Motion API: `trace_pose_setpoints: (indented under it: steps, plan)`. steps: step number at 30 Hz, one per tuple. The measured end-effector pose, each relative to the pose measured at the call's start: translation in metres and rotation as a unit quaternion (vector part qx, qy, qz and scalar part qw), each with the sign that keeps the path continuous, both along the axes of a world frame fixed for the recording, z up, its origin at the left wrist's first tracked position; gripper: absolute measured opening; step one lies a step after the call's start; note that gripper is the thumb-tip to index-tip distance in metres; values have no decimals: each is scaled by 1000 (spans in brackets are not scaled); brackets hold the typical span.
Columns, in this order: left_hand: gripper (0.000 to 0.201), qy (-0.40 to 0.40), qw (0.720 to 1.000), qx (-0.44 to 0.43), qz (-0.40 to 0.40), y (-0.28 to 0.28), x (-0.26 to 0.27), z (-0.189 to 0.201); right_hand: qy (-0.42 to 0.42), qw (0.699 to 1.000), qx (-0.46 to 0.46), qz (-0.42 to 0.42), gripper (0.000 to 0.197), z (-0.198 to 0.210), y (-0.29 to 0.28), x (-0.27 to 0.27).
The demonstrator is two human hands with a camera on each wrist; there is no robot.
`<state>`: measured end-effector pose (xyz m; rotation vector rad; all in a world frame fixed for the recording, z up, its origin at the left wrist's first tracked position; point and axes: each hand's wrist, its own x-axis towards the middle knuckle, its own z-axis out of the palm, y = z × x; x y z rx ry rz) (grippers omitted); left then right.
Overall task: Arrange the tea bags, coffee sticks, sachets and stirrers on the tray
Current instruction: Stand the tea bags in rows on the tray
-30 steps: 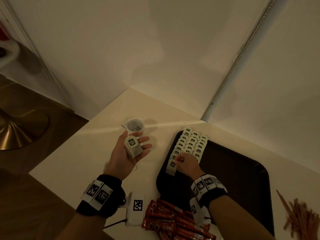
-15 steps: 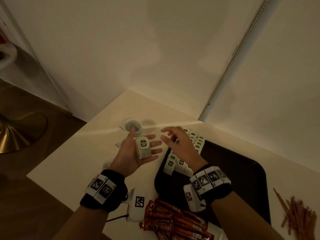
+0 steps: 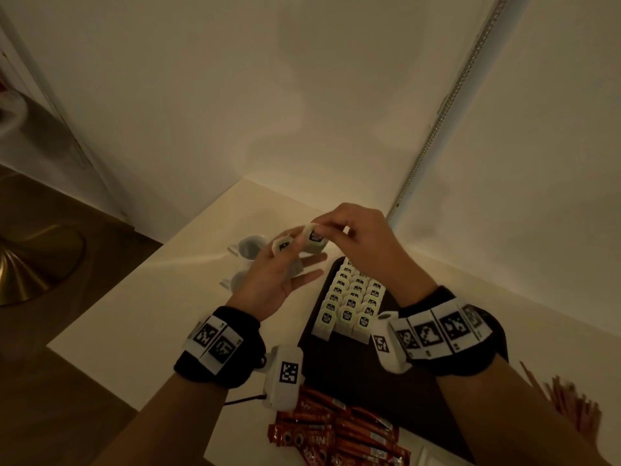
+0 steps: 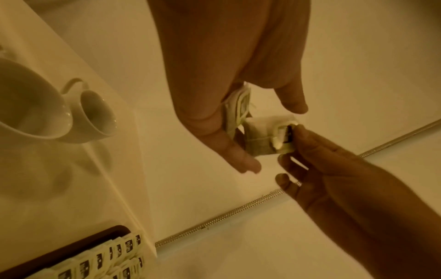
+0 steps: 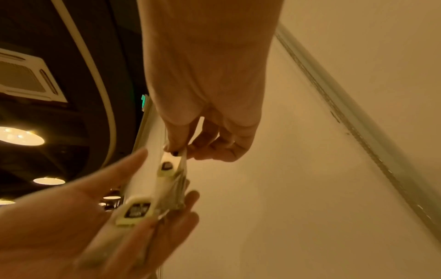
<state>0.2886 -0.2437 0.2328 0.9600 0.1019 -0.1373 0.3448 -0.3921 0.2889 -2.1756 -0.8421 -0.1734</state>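
Note:
My left hand (image 3: pixel 274 284) is raised palm up over the table's far corner and holds a few tea bags (image 3: pixel 281 246) between thumb and fingers. My right hand (image 3: pixel 364 242) meets it from the right and pinches one tea bag (image 3: pixel 314 237) by its tag end; the same tea bag (image 4: pixel 267 138) shows in the left wrist view, and its tag (image 5: pixel 170 164) in the right wrist view. Below the hands lies the dark tray (image 3: pixel 366 368), with several tea bags in neat rows (image 3: pixel 353 299) at its far left corner.
Two white cups (image 3: pixel 249 247) (image 3: pixel 237 281) stand on the table left of the tray. Red coffee sticks (image 3: pixel 336 438) lie in a pile near the front edge. Wooden stirrers (image 3: pixel 571 403) lie right of the tray. Walls close the far side.
My right hand left the rows on the tray, rose to my left hand and pinched a tea bag there. My left hand lifted and moved right.

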Motion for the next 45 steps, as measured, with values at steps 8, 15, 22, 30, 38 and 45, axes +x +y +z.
trace_pose_setpoints:
  steps: [8,15,22,30,38,45]
  plan:
    - [22,-55,998,-28,-11,-16,5,14,-5,994,-111,-17,10,51,6,-9]
    - [29,1,993,-114,-34,-23,0,12,-7,991,-128,-34,12,56,9,-8]
    - [16,9,988,-153,-12,-23,-3,13,0,993,-112,-34,16,52,8,-7]
    - [15,-29,994,-102,24,-29,0,10,25,997,12,-75,7,37,-3,-5]
    - [23,-10,998,-60,32,-35,1,-6,52,991,79,-92,4,22,-20,-5]
    - [53,140,980,-120,79,2,-7,-37,189,971,-82,-121,9,-52,-63,-16]
